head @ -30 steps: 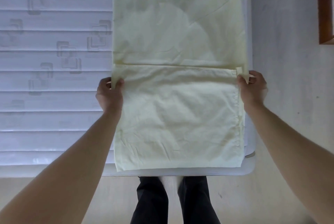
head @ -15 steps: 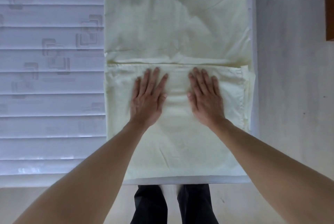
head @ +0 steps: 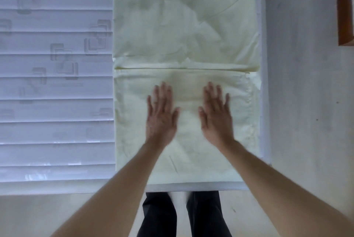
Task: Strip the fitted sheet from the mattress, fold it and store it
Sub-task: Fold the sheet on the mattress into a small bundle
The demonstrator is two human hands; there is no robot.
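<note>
Sheet: The pale yellow fitted sheet (head: 185, 35) lies in a long strip down the right side of the mattress (head: 55, 102). It is already off the bed corners, so the strip part of the task looks done.
Fold: The near end of the sheet is doubled over. Its top edge makes a straight line across the strip, just past the fingertips. This part looks thicker than the far part.
Left hand: The left hand (head: 161, 114) lies flat on the folded part, palm down, fingers straight and a bit spread. Its grip is wide and holds nothing. It presses on the cloth.
Right hand: The right hand (head: 216, 116) lies flat beside it, also palm down with straight fingers. Its grip is wide too and holds nothing. The two hands are near each other but do not touch.
Why flat: The hands likely press so the fold stays down and the air and bumps go out. Both hands look a bit blurred.
Wrinkles: The far part of the sheet has many creases and soft bumps.
Mattress: It is white with raised lines and square shapes on it. The left side is bare.
Floor: The pale floor (head: 306, 102) shows to the right of the bed and in front of it.
Wood thing: A brown wooden corner (head: 344, 7) sits at the far right. It cannot be told what it is.
Legs: The person's dark trouser legs (head: 159, 215) stand at the foot of the bed.
In the way: Nothing lies on the sheet but the hands. The right edge of the strip is very near the mattress edge, so it might slip off there.
Left to do: More folds and putting it away look still to come.
</note>
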